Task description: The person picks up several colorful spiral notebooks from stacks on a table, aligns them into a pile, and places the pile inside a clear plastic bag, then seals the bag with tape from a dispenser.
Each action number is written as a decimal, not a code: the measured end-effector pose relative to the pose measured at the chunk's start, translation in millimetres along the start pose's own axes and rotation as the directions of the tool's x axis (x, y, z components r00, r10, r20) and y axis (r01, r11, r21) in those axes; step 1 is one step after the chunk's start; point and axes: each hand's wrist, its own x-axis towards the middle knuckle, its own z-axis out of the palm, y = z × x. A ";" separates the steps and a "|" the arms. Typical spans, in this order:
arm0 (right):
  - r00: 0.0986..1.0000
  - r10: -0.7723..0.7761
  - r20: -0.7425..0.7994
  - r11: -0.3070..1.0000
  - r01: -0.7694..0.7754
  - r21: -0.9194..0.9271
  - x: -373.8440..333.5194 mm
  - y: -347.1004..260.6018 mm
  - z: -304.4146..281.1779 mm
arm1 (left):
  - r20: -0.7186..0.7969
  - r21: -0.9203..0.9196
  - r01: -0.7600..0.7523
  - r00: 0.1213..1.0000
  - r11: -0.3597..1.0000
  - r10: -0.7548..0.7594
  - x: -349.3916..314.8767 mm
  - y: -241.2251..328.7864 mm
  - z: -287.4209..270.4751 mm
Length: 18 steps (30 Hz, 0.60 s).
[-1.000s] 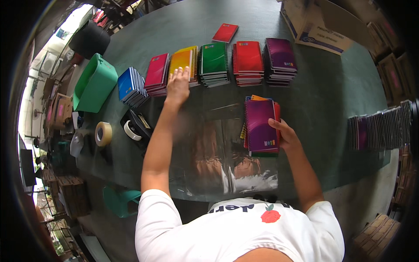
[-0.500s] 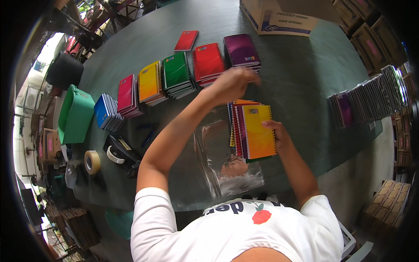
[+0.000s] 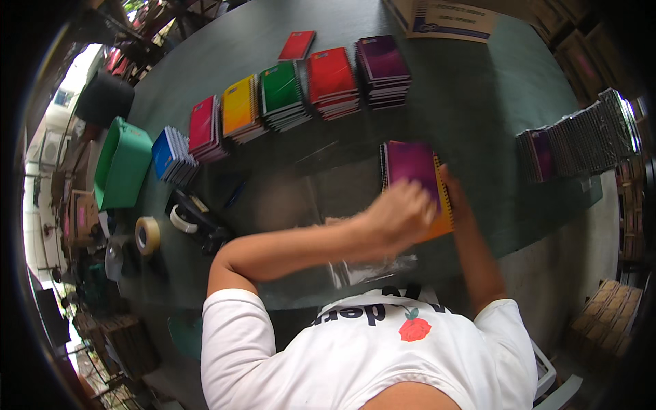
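A small purple spiral notebook (image 3: 411, 162) lies on top of a bundle of notebooks, with a yellow-orange notebook (image 3: 443, 224) showing below it. My left hand (image 3: 402, 217) is closed at the lower part of the purple notebook, its fingers smeared by motion. Along the bundle's right edge my right hand (image 3: 456, 195) grips the notebooks; the left hand and the bundle hide part of it. Clear plastic sleeves (image 3: 362, 272) lie on the table under my left forearm.
Spiral notebooks stand in a curved row of piles: blue (image 3: 169, 154), pink (image 3: 204, 126), yellow (image 3: 240, 106), green (image 3: 281, 89), red (image 3: 332, 75) and purple (image 3: 383, 61). Tape (image 3: 147, 236), a black dispenser (image 3: 195, 219) and a green bin (image 3: 123, 167) are left. Wrapped notebooks (image 3: 574, 143) stand right.
My left hand has come back from the purple pile to the bundle, where a purple notebook now covers the yellow one. My right hand keeps its grip, slightly farther right.
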 end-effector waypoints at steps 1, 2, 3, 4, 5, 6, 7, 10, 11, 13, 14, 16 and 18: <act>0.997 0.048 0.060 0.991 -0.040 -0.128 0.1 1.9 -0.7 | 0.233 0.019 0.052 0.971 0.998 -0.055 -17.1 21.4 1.8; 0.987 0.107 0.117 0.964 -0.074 -0.257 0.6 6.0 1.3 | 0.168 -0.026 0.032 0.985 0.999 -0.028 -32.2 25.4 -2.1; 0.986 0.126 0.111 0.967 -0.097 -0.234 -0.8 16.2 11.6 | 0.097 -0.069 0.012 0.995 0.998 -0.005 -53.4 25.4 -8.3; 0.977 0.187 0.101 0.965 -0.163 -0.206 -2.6 24.3 17.5 | 0.021 -0.110 -0.017 1.000 0.994 0.019 -74.4 25.8 -10.8; 0.965 0.246 0.091 0.958 -0.227 -0.175 -4.4 31.6 22.2 | 0.047 0.011 0.079 0.996 0.997 -0.079 -95.5 27.2 -4.0; 0.948 0.308 0.083 0.944 -0.294 -0.147 -4.2 40.0 28.6 | -0.031 0.075 0.111 0.994 0.991 -0.109 -109.9 26.3 2.3; 0.927 0.371 0.056 0.923 -0.361 -0.133 -5.8 47.4 37.2 | -0.107 0.131 0.146 0.985 0.981 -0.132 -119.2 24.9 6.6; 0.971 0.237 -0.015 0.744 -0.191 -0.641 19.8 71.3 25.7 | -0.269 -0.078 0.258 0.925 0.963 -0.270 -142.9 25.5 7.7; 0.951 0.280 -0.133 0.702 -0.298 -0.647 22.0 71.6 70.5 | -0.328 -0.276 0.299 0.864 0.914 -0.382 -153.6 28.9 6.9; 0.962 0.233 0.145 0.781 -0.096 -0.617 24.7 71.8 82.4 | -0.280 -0.649 0.341 0.724 0.680 -0.630 -178.2 30.9 11.6; 0.939 0.198 0.280 0.817 0.000 -0.577 24.7 73.8 84.2 | -0.245 -0.782 0.314 0.641 0.539 -0.727 -187.8 35.3 14.1; 0.870 0.177 0.461 0.665 0.240 -0.708 17.7 92.3 82.2 | -0.122 -0.956 0.177 0.481 0.232 -0.868 -197.8 43.9 11.0; 0.874 -0.068 0.481 0.375 0.469 -0.800 25.6 138.6 70.3 | -0.190 -0.908 0.288 0.366 0.305 -0.911 -208.1 46.8 28.3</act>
